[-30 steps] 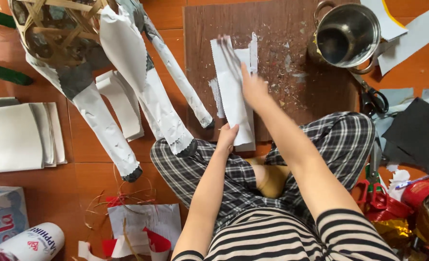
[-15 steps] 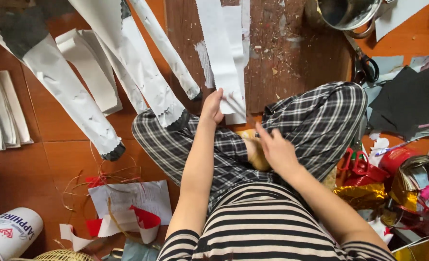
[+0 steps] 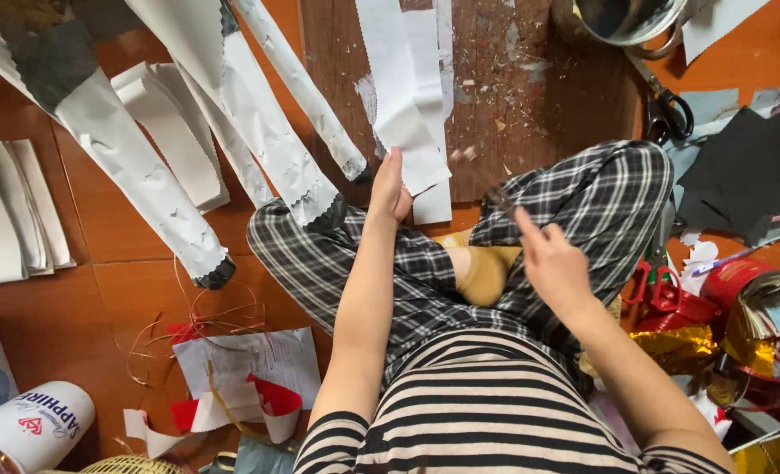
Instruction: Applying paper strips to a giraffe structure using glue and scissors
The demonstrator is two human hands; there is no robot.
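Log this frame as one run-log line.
left hand: pinning white paper strips on brown board | right hand: raised over checked knee, holding blurred small brush | scissors: beside board

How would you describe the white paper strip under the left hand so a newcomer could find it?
Start at the dark, scratched wooden board on the orange floor. White paper strips lie lengthwise down its left part. The left hand presses on their near end; unlike the long rolled paper cones beside them, they lie flat, without dark tips.
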